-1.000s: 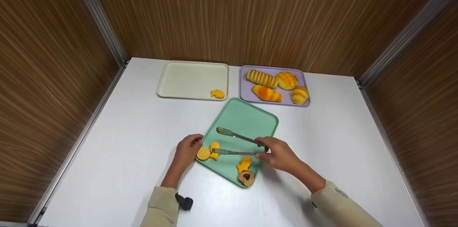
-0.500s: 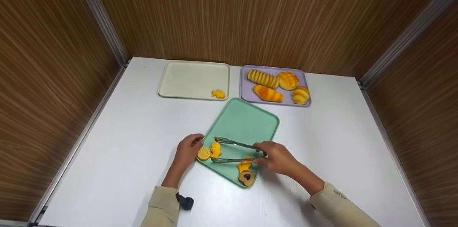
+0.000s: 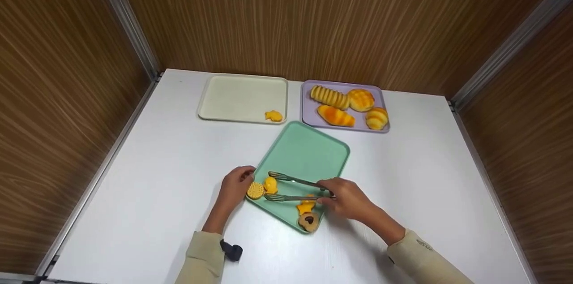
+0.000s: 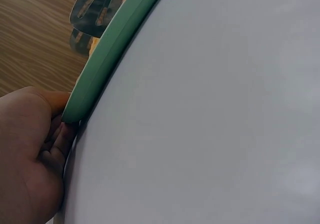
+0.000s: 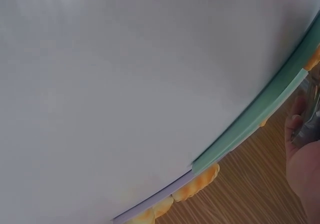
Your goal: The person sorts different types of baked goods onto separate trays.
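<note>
My left hand [image 3: 233, 186] pinches the left rim of a green tray [image 3: 313, 145], thumb on top in the left wrist view. My right hand [image 3: 347, 197] holds metal tongs [image 3: 301, 180] with slotted ends, spread apart over the tray. Between those ends lies a yellow fish-shaped biscuit [image 3: 270, 185]; whether they touch it I cannot tell. Beside it, near my left fingers, sits a round dimpled biscuit [image 3: 255, 190]. Another yellow fish-shaped biscuit [image 3: 305, 208], partly behind the tongs' lower arm, lies above a brown biscuit with a dark heart [image 3: 309, 221].
At the back left, a cream tray [image 3: 241, 96] carries one yellow fish-shaped biscuit [image 3: 273, 116]. To its right stands a purple tray [image 3: 309, 120] with several bread rolls [image 3: 335, 116]. Wood-grain panels [image 3: 286, 19] enclose the white table [image 3: 170, 163] at the back and sides.
The tongs have come down and nearer to me, and their spread ends now lie on either side of the fish-shaped biscuit. My left hand stays at the green tray's rim.
</note>
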Available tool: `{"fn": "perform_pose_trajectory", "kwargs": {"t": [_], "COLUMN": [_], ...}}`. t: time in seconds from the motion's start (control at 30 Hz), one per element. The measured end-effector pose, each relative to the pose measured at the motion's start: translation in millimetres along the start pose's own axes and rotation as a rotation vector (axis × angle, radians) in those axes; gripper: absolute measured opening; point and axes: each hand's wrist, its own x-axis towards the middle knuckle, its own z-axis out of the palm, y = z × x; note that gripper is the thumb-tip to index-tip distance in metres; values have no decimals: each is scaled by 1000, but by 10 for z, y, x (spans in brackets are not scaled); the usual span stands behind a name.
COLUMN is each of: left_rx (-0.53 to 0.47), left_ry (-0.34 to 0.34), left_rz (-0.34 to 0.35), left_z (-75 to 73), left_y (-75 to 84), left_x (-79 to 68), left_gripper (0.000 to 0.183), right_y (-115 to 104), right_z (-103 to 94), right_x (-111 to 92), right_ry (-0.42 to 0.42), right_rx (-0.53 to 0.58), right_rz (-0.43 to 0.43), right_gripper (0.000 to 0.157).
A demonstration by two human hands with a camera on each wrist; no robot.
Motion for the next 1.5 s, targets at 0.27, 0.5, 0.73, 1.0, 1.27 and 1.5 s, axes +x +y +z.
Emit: {"fn": "perform_pose_trajectory", "kwargs": {"t": [0.27,0.5,0.73,1.0,1.27,1.5], "left_rx": [2,-5,-8,-19,-18,-26], "left_ry": [1,-1,5,1,-1,2], "left_rz": [8,-4,-3,-6,16,6], "left_z": [-15,-12,-17,-16,-8,-13], "left_y": [-3,5,8,21,-4,-13], "left_x": [-3,7,4,-9,-3,-18], "left_gripper": [26,26,25,24,24,24], "right_y": [38,45,43,67,105,164], "right_z": [23,12,7,-7,32,70], "right_x": [-23,-25,10,71,205,455], "right_ry": [38,33,35,77,144,161], "right_rx": [30,37,61,70,69,83], "right_rz": [-28,14,48,58,65,136], "right_gripper": [36,36,35,32,31,32]}}
